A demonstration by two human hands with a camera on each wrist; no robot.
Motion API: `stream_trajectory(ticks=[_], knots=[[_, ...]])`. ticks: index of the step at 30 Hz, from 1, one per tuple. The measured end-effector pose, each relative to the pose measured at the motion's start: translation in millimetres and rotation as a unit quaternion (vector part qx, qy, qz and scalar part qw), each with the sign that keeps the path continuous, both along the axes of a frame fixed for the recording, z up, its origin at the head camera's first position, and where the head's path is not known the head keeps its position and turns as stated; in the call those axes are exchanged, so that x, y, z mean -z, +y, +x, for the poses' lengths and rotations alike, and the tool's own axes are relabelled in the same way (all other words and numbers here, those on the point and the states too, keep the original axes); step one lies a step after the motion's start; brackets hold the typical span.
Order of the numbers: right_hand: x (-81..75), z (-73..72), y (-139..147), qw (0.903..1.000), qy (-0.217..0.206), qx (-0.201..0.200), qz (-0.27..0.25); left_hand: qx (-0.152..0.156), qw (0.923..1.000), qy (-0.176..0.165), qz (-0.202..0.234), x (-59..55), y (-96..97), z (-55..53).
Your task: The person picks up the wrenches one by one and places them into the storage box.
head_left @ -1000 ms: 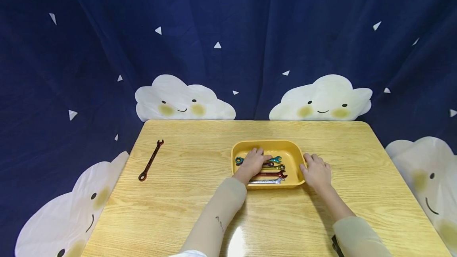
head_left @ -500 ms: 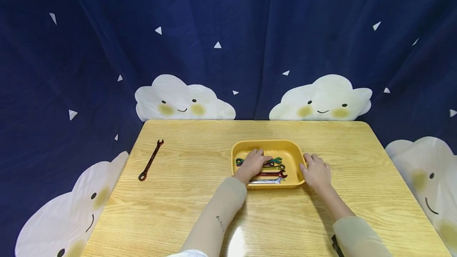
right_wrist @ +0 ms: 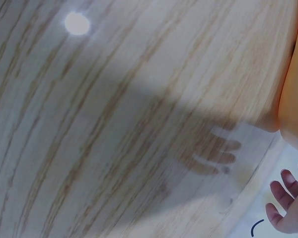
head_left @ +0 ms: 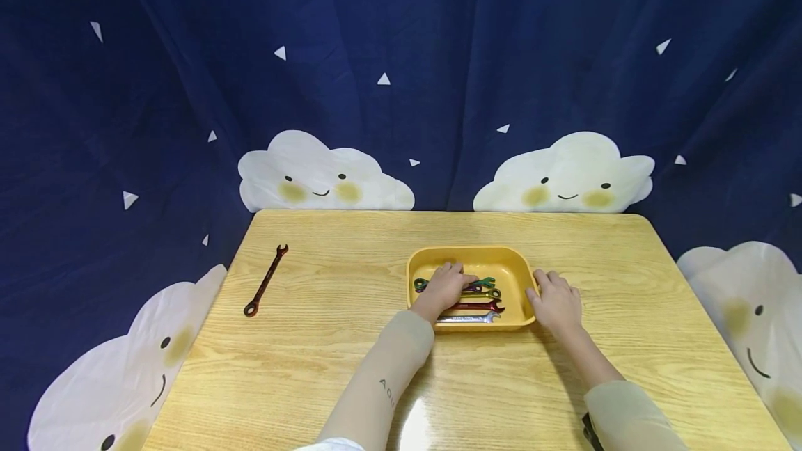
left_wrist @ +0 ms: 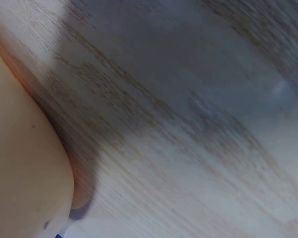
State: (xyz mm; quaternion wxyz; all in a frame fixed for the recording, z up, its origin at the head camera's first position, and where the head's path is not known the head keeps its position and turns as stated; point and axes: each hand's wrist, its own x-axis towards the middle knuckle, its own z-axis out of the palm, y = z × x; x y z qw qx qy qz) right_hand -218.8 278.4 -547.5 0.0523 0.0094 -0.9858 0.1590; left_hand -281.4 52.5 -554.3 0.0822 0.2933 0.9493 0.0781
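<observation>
A yellow plastic box (head_left: 518,291) holds several metallic wrenches. Inside it, my left hand (head_left: 441,289) grips the middle of a green wrench (head_left: 485,283), with the thumb on the near side and fingers on the far side. Its two ends show past the hand. Nearer me lie a purple wrench (head_left: 477,289), a gold wrench (head_left: 491,294), a red wrench (head_left: 489,305) and a silver wrench (head_left: 473,318), all partly covered by the hand. My right hand (head_left: 560,305) holds the box's right rim, thumb over the wall and fingers outside.
A dark red wrench (head_left: 266,280) lies apart at the left of the wooden table (head_left: 338,263). Behind the table hangs a dark blue cloth (head_left: 351,33) with clouds and white triangles. Both wrist views show mostly tabletop.
The wrench under my left hand shifts from a teal sheen to green and tips very slightly. Both hands and the box stay in place.
</observation>
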Motion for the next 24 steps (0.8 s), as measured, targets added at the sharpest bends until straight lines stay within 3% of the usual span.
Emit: stream_trajectory(ticks=[14,24], knots=[[-1.1,1.2,0.1,1.0,-0.002,0.002,0.004,-0.016,0.9995,-0.007,-0.025,-0.3,3.9,-0.4],[-1.3,0.4,-0.3,0.9999,-0.002,0.004,0.009,-0.037,0.999,-0.012,-0.019,-3.1,6.2,0.9]])
